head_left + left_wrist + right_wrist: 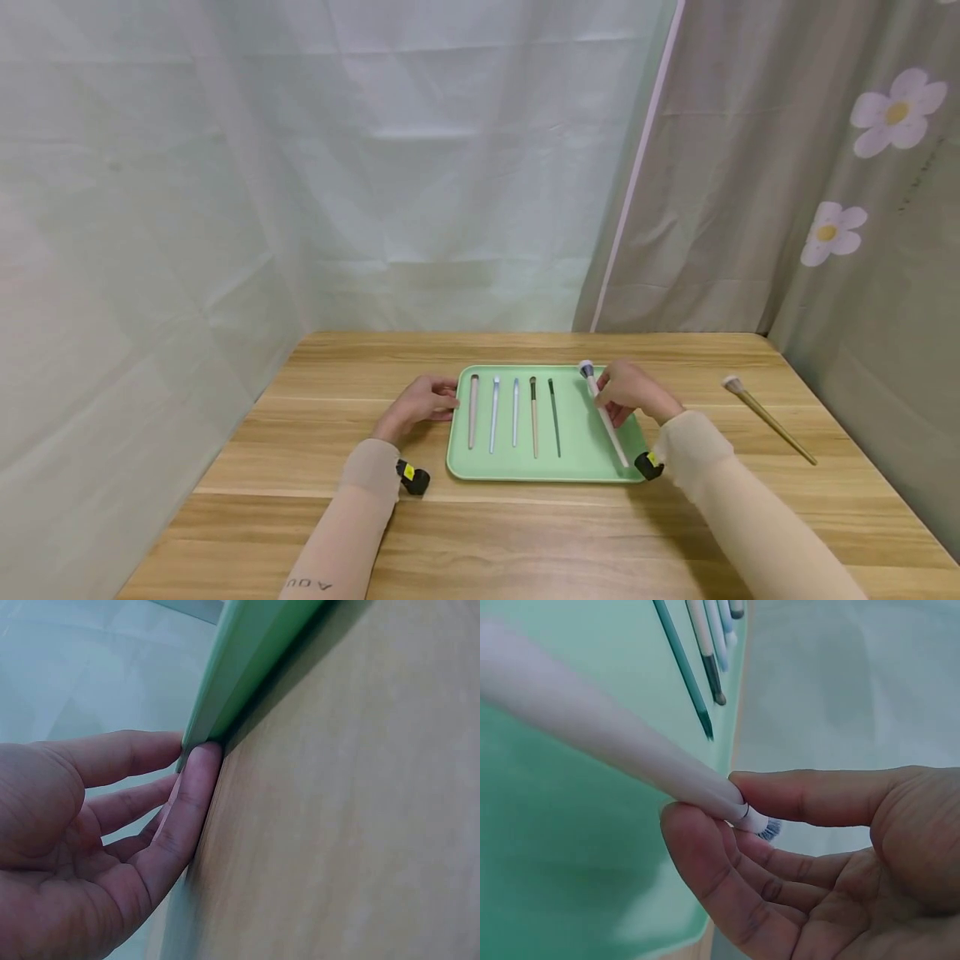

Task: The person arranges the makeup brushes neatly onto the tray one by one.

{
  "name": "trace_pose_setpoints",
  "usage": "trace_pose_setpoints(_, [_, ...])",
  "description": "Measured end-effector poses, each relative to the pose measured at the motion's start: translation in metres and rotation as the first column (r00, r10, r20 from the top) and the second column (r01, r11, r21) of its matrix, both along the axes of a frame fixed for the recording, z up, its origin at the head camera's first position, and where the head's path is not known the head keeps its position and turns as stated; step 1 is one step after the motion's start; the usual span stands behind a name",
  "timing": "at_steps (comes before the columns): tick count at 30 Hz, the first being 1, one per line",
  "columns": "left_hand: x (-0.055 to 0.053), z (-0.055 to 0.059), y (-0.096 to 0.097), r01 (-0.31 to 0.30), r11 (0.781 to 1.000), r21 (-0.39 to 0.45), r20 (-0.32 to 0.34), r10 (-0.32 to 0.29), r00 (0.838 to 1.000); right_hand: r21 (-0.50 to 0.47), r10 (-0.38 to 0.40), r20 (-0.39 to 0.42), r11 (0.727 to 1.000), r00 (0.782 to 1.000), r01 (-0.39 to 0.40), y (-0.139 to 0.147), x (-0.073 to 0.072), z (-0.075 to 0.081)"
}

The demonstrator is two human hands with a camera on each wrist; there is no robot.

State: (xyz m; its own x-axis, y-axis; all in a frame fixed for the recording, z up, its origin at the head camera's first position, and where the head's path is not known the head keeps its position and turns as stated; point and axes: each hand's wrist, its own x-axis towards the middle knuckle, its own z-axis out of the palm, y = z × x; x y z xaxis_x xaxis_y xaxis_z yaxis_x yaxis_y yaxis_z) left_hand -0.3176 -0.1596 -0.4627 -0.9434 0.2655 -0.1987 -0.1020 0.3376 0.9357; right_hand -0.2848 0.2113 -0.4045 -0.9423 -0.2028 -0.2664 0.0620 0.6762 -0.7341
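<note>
My right hand (626, 390) pinches a makeup brush (609, 429) with a pale handle and grey-and-white bristles, over the right part of the green tray (585, 467). In the right wrist view, thumb and index finger (697, 844) hold the handle near the bristle end. At the tray's left edge my left hand (422, 402) grips the rim, thumb above and index finger (199, 776) below it. Side by side in the tray lie a mauve brush (473, 412), two light blue brushes, a beige-handled brush (535, 421) and a dark green brush (555, 421).
A larger brush with a gold handle (776, 423) lies on the wooden table (480, 542), right of the tray. Pale curtains (450, 167) hang behind the table and on both sides. A black wrist camera (414, 479) sits by each sleeve.
</note>
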Motion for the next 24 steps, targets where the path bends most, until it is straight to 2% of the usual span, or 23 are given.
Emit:
trace_pose_setpoints(16, [0.0, 0.001, -0.001, -0.003, 1.0, 0.001, 0.006, 0.003, 1.0, 0.031, -0.038, 0.047, 0.999, 0.998, 0.037, -0.025, 0.0, -0.006])
trace_pose_setpoints(24, [0.0, 0.001, 0.0, -0.008, 1.0, 0.002, 0.007, 0.008, 1.0, 0.058, -0.065, 0.035, 0.996, 0.997, 0.063, -0.033, 0.0, -0.009])
